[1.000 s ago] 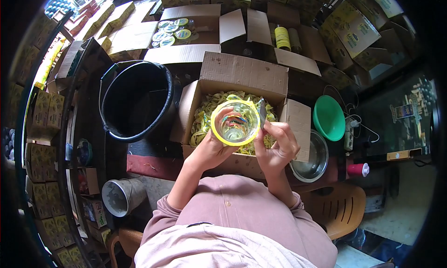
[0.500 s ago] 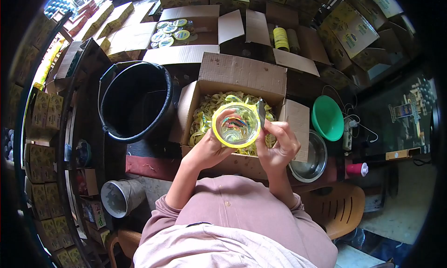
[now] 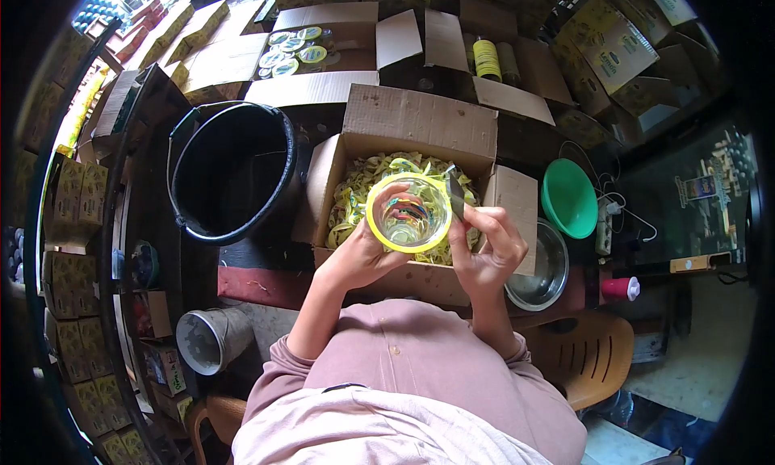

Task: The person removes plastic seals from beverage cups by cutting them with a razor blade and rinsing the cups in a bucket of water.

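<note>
My left hand (image 3: pixel 365 251) is wrapped round a clear plastic cup (image 3: pixel 410 231) with a yellow rim, its open-looking end facing me. Coloured print shows through the cup wall. In my right hand (image 3: pixel 490 251), a dark flat blade (image 3: pixel 456 197) is pinched between thumb and fingers, upright against the right side of the rim. Whether its edge touches the rim I cannot tell. Below both hands stands an open cardboard box (image 3: pixel 420 114) filled with yellow and clear plastic strips (image 3: pixel 355 192).
A black bucket (image 3: pixel 182 174) stands left of the box. On the right are a green bowl (image 3: pixel 569 198) and a metal bowl (image 3: pixel 549 279). Behind, one open carton (image 3: pixel 323 85) holds several lidded cups, and another holds yellow stacks (image 3: pixel 486 59). A grey bucket (image 3: pixel 202 344) sits lower left.
The blade and my right hand have shifted slightly right and down along the rim. My left hand still holds the cup in nearly the same place.
</note>
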### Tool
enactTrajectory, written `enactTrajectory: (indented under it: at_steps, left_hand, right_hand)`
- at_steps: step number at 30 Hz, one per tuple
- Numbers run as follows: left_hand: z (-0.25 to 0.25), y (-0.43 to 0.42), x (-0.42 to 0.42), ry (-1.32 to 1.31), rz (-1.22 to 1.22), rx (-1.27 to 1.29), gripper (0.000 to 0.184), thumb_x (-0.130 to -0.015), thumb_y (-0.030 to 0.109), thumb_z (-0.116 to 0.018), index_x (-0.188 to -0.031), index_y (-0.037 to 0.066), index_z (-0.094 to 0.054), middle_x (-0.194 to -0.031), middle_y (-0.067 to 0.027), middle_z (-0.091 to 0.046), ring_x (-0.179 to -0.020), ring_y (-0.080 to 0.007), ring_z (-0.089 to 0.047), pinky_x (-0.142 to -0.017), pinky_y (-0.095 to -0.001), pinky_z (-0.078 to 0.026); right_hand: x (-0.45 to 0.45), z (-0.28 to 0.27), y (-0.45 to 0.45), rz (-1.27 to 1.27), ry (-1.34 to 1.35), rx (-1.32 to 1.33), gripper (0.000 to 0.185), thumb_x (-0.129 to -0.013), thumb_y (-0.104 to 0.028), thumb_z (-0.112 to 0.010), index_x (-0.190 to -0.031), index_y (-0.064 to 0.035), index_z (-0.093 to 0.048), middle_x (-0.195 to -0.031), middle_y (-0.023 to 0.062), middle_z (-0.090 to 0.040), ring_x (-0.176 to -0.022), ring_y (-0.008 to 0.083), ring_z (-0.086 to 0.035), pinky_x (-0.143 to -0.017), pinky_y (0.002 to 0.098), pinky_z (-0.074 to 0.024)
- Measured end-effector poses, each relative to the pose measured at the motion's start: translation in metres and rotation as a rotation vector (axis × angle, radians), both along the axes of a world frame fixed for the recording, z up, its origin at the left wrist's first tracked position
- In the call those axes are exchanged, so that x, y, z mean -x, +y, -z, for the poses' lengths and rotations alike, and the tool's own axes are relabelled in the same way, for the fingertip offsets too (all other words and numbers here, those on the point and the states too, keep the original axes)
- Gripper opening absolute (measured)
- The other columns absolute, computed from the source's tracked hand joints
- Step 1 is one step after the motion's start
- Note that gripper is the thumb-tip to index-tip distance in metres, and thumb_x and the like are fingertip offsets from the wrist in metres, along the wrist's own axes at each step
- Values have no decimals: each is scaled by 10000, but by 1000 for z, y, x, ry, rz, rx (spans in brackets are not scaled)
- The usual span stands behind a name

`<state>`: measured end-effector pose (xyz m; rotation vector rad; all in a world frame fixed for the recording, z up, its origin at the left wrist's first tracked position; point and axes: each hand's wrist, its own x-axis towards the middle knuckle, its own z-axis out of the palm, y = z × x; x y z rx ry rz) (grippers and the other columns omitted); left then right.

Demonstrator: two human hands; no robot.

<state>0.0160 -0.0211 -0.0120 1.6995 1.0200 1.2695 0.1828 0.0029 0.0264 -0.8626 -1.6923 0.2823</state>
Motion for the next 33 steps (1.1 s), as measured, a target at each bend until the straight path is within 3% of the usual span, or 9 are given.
enactTrajectory:
  at_steps: [4,7,19,25,28,33]
  left_hand:
    - [0,0,1,-30,4,22,751,-695,96,-694,-1296,48,-245,-1209,-128,-391,-1110,-227,-448,-948,-328,-362]
    - [-2,0,4,129,15,-41,763,-691,110,-707,-1295,44,-247,-1198,-129,-404,-1108,-231,-451,-946,-329,-362]
    - [0,-2,1,59,52,27,750,-693,132,-712,-1293,41,-272,-1204,-141,-408,-1111,-240,-449,-960,-334,-351]
    - [0,-3,0,143,111,-2,753,-671,118,-712,-1285,26,-287,-1219,-135,-402,-1112,-240,-446,-966,-339,-348]
    - [5,-2,-1,-15,137,53,748,-660,128,-722,-1273,22,-305,-1210,-129,-410,-1102,-239,-453,-962,-338,-353]
    - [2,1,-7,10,-1,-111,786,-586,99,-773,-1240,28,-343,-1193,-112,-425,-1078,-229,-468,-929,-330,-390]
  right_hand:
    - [-1,3,-3,16,-25,-11,227,-646,52,-677,-851,-41,-649,-718,71,-606,-610,146,-600,-549,245,-484]
    - [0,2,-4,28,-28,1,233,-642,50,-674,-854,-42,-651,-722,72,-607,-613,153,-603,-552,253,-486]
    - [-5,6,-2,7,-27,21,256,-637,68,-660,-869,-40,-653,-727,77,-609,-624,169,-607,-554,259,-484]
    - [-7,6,0,5,-33,27,258,-635,70,-661,-870,-36,-651,-729,78,-611,-620,166,-607,-554,254,-482]
    - [-7,4,0,-21,-11,56,254,-633,73,-661,-864,-32,-649,-729,76,-611,-615,157,-604,-554,252,-481]
    - [-5,6,-6,-16,40,75,235,-644,70,-662,-857,-28,-647,-718,72,-606,-605,148,-599,-551,248,-481]
